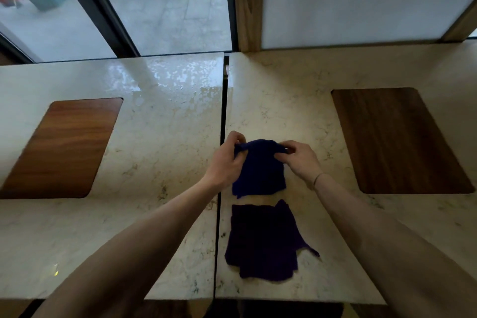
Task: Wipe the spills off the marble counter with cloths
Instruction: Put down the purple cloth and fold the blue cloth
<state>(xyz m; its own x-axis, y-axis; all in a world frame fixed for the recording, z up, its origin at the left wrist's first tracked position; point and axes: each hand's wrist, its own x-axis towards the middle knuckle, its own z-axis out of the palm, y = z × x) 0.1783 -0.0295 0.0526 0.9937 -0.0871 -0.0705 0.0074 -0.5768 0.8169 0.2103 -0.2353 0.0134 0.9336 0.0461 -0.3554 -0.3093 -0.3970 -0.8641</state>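
I have the blue cloth (259, 170) pinched by its far edge, my left hand (227, 160) gripping the left corner and my right hand (300, 160) gripping the right corner, fingers and thumbs curled onto the fabric; it hangs from that edge on the right slab of the marble counter (296, 100), just right of the dark seam (222, 124) between the slabs, its near hem touching or almost touching the stone, I cannot tell which; I judge this to be the readying step, shaking a cloth out before any wiping; the held edge runs left to right, and the cloth's longer side seems to run away from me, though it is close to square; a second dark cloth (265, 240) lies flat nearer to me, just apart from the first, one pointed corner trailing toward my right; the spill (165, 77) shows as a glossy beaded patch at the far part of the left slab, well apart from both cloths; so the next move calls for carrying the cloth over the seam and pressing it flat onto the wet; wooden inlays (64, 147) sit either side.
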